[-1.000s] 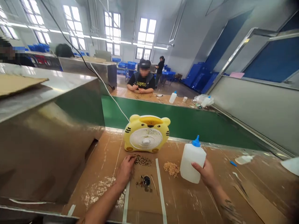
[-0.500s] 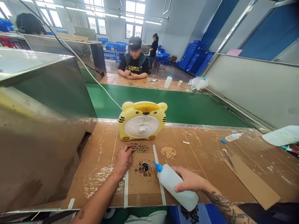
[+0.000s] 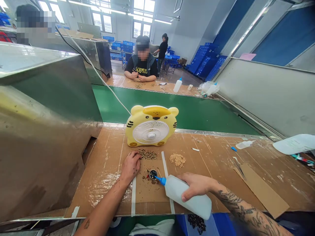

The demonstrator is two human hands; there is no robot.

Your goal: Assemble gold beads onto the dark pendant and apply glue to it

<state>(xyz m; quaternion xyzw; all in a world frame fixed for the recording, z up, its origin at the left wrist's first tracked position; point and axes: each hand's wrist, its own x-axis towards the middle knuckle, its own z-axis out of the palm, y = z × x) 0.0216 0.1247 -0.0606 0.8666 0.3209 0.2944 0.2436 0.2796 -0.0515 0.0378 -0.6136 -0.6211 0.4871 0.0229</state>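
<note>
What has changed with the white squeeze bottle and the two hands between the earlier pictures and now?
The right hand has kept its grip on the white plastic squeeze bottle with the blue nozzle, tipped it from upright onto its side, and brought the nozzle leftward to the small round black cap. The left hand stayed at the pile of dark beads. The yellow tiger-shaped fan and the pile of pale beads did not move.

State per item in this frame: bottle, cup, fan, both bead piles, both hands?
White squeeze bottle with blue nozzle: tipped, nozzle at cup.
Small dark round cup: upright on cardboard.
Yellow tiger-shaped fan: upright, spin unclear.
Dark bead pile: loose.
Tan bead pile: loose, untouched.
Left hand: touching dark bead pile.
Right hand: gripping bottle.
</note>
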